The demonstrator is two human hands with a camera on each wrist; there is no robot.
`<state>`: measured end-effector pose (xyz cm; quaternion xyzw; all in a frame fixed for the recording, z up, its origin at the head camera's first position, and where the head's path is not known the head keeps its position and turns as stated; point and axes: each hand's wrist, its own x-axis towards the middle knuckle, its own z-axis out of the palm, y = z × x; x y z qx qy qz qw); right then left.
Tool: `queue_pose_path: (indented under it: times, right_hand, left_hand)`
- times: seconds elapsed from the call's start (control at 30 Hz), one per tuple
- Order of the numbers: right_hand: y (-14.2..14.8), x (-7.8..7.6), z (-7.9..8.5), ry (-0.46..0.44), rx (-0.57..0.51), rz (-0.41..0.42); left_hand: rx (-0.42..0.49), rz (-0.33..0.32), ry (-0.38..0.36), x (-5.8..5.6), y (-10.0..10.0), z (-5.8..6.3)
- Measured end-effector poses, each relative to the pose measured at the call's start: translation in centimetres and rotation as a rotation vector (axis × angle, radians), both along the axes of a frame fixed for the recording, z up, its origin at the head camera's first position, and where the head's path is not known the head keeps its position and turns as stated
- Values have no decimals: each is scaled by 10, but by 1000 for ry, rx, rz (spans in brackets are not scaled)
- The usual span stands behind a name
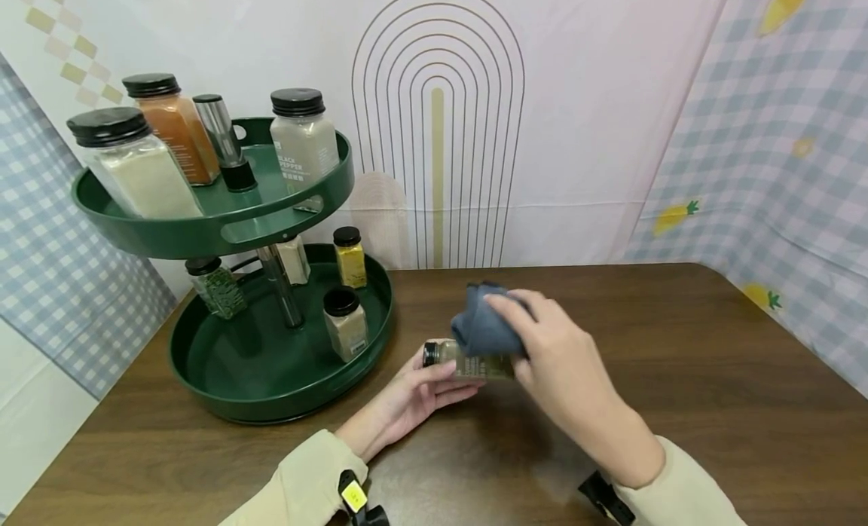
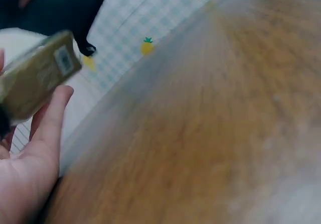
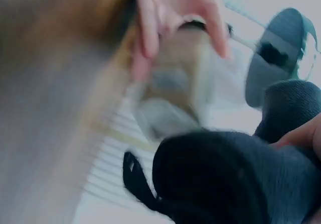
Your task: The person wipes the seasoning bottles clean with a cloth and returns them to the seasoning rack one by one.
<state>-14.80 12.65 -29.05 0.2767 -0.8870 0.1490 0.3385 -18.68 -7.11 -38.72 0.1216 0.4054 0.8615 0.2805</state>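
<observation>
My left hand holds a small clear spice jar on its side above the table, its black lid toward the left. In the left wrist view the jar shows tan contents and a barcode label. My right hand grips a bunched blue-grey cloth, which covers part of the jar's upper side in the head view. The right wrist view is blurred; there the cloth, with a hanging loop, is near the jar's base. The left fingers lie around the lid end.
A green two-tier round stand is at the left. Its upper tray carries a black pepper jar, other large jars and a metal cylinder. Several small jars, one yellow, sit on the lower tray. Behind the wooden table hangs patterned cloth.
</observation>
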Motion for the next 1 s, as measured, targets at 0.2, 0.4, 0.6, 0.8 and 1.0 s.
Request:
queue_pose_path:
  times: [0.2, 0.4, 0.6, 0.8, 1.0]
  right_hand:
    - [-12, -2, -13, 14, 243, 39]
    - [-4, -4, -6, -14, 270, 19]
    - [10, -6, 5, -78, 308, -24]
    - [27, -7, 14, -122, 358, -114]
    - [19, -7, 12, -27, 227, -39]
  left_hand:
    - [-69, 27, 49, 1, 2, 0]
    - [-58, 32, 26, 1, 1, 0]
    - [-10, 64, -34, 2, 2, 0]
    - [43, 87, -101, 1, 2, 1]
    - [58, 80, -112, 0, 2, 1]
